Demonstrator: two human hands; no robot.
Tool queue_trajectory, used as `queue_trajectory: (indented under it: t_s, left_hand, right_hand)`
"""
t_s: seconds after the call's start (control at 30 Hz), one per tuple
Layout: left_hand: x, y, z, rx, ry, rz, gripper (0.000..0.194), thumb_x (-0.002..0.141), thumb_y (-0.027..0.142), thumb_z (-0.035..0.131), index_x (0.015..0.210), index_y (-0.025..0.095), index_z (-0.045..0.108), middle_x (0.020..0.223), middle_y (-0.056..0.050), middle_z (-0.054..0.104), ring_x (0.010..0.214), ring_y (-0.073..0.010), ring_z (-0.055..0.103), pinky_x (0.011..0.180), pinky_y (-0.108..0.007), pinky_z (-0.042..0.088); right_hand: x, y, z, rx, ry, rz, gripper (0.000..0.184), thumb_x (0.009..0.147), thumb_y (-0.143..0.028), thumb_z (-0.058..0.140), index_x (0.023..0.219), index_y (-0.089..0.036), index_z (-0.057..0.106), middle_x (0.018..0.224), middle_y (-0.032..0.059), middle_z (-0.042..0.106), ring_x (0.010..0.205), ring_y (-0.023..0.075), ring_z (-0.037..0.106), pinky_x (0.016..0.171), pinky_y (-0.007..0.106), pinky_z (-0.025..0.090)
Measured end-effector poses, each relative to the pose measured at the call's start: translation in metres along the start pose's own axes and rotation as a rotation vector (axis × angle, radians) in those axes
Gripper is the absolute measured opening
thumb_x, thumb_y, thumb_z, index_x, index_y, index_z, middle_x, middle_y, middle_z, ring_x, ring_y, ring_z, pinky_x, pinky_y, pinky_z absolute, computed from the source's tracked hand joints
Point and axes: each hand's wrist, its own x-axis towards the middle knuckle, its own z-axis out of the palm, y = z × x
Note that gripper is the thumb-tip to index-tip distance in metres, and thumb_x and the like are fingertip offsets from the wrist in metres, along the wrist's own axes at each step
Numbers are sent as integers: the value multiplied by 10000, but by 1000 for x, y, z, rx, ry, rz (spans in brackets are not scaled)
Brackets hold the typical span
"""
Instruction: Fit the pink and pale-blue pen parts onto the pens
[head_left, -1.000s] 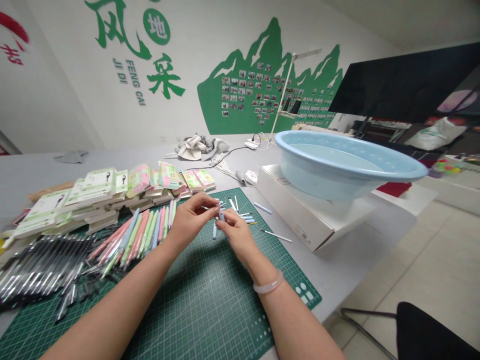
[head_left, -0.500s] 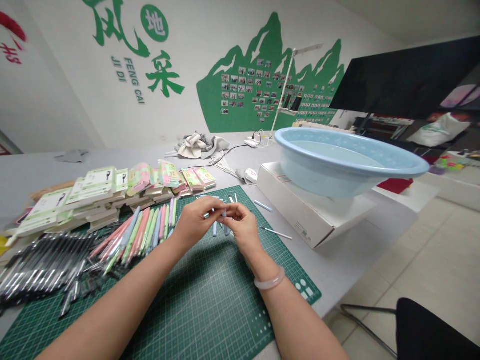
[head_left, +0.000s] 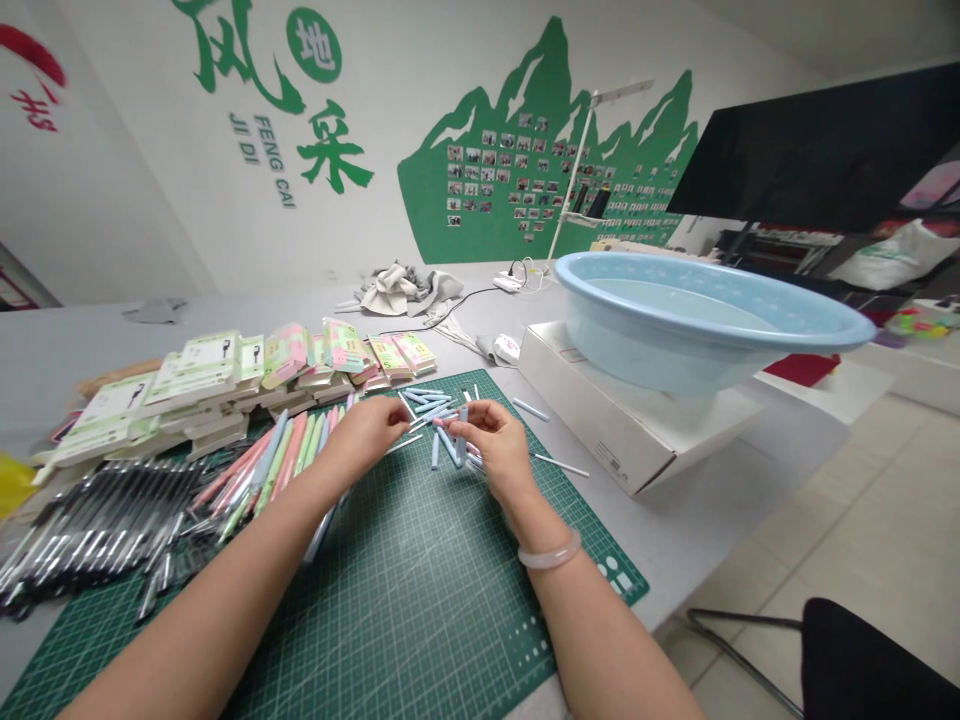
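Note:
My right hand (head_left: 495, 445) pinches a light blue pen barrel (head_left: 462, 432), held nearly upright above the green cutting mat (head_left: 405, 590). To its left, my left hand (head_left: 371, 432) has its fingertips pressed together over the pile; what they hold, if anything, I cannot make out. Around the fingertips lie several light blue pen parts (head_left: 429, 400) and thin white sticks like pen refills (head_left: 405, 443). Partly behind my left forearm is a row of pastel pens (head_left: 289, 450) in pink, blue and green.
Many black-and-clear pens (head_left: 82, 530) lie at the left, with stacked small boxes (head_left: 195, 375) behind. A blue basin (head_left: 675, 350) rests on a white carton (head_left: 600, 420) at the right. Crumpled cloth (head_left: 397, 290) lies farther back. A black chair (head_left: 862, 660) stands at lower right.
My hands were together around a small light blue part. They have separated: my left hand moved left to the pile, while my right hand keeps a light blue pen barrel.

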Motion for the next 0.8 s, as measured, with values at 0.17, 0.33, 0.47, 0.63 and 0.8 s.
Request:
queue_trajectory:
  t_s: [0.17, 0.33, 0.47, 0.63, 0.8]
  left_hand:
    - [-3, -25, 23, 246, -95, -96, 34, 617, 178, 620, 588, 195, 618, 688, -66, 634, 655, -195, 574, 551, -254, 352]
    - [6, -6, 12, 26, -164, -92, 86, 654, 224, 583, 580, 195, 615, 585, -32, 624, 564, -165, 558, 518, -241, 350]
    - [17, 23, -18, -561, -133, -77, 142, 714, 300, 577, 780, 183, 624, 623, 2, 618, 483, -110, 487, 469, -214, 336]
    - [25, 47, -38, -284, 28, 200, 156, 770, 305, 576, 826, 198, 676, 840, -34, 677, 787, -183, 570, 727, -299, 426]
    - [28, 55, -41, 158, 116, 474, 156, 826, 269, 550, 848, 254, 703, 867, -35, 684, 929, -227, 517, 899, -393, 323]
  right_hand:
    - [2, -1, -3, 9, 65, 26, 290, 615, -316, 771, 814, -195, 598, 790, 38, 710, 742, 208, 668, 656, 323, 519]
    - [3, 0, -1, 116, 70, 70, 278, 607, -312, 771, 779, -186, 593, 741, 29, 702, 689, 189, 666, 665, 330, 534]
    - [3, 2, 0, 166, 59, 104, 319, 583, -332, 784, 790, -181, 594, 763, 31, 701, 725, 201, 676, 714, 354, 541]
    - [1, 3, 0, 127, 3, 72, 277, 625, -321, 756, 816, -179, 615, 773, 33, 703, 724, 193, 667, 705, 332, 518]
    - [2, 3, 1, 87, -22, 39, 208, 638, -274, 739, 797, -183, 641, 724, 16, 690, 704, 179, 643, 690, 312, 490]
